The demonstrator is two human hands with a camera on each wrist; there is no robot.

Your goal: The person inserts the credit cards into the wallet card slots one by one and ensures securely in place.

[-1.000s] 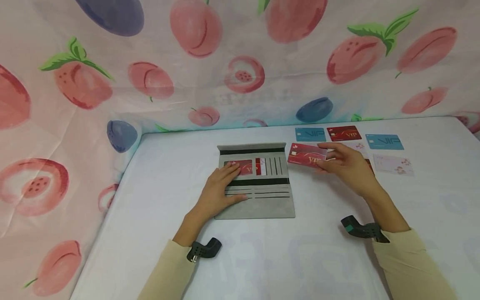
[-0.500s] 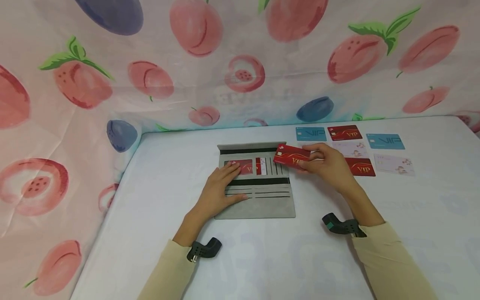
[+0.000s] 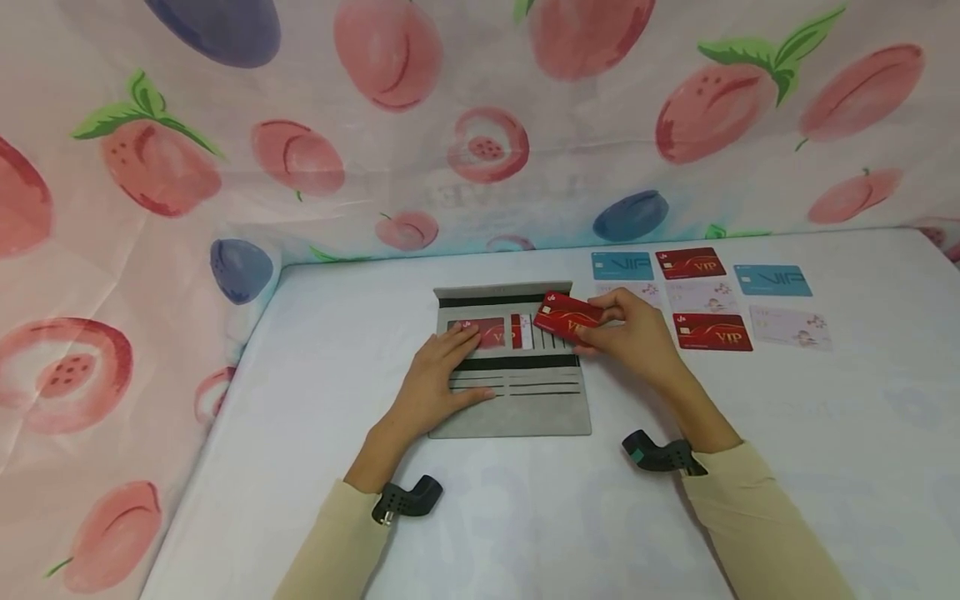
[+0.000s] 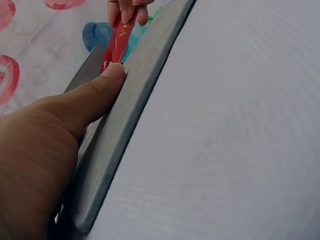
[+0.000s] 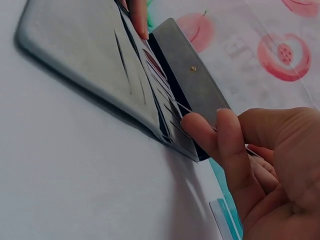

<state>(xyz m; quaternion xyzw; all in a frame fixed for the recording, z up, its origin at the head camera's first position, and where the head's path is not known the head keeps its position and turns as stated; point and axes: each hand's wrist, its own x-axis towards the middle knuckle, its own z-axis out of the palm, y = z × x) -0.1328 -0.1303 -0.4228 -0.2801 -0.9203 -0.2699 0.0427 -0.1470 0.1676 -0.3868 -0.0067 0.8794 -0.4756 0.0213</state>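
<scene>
A grey wallet [image 3: 517, 421] lies unfolded on the white table, its card slots facing up. My left hand [image 3: 435, 375] rests flat on its left side, fingers spread, partly over a red VIP card [image 3: 491, 333] behind a window. Beside that window, a red and white card [image 3: 521, 332] sits in a slot. My right hand [image 3: 637, 337] pinches another red VIP card [image 3: 564, 317] by its right end, tilted over the upper right slots. In the right wrist view this card [image 5: 182, 106] shows edge-on, near the slots; whether it enters one I cannot tell.
Right of the wallet lie several loose cards: blue VIP cards [image 3: 772, 281], red VIP cards [image 3: 712, 332] and pale flowered cards [image 3: 790, 327]. A fruit-printed cloth [image 3: 487, 208] hangs behind and left of the white table [image 3: 525, 517].
My right hand has moved left with the red VIP card, from beside the wallet to over its right slots. This uncovers loose cards at the right. My left hand has stayed in place.
</scene>
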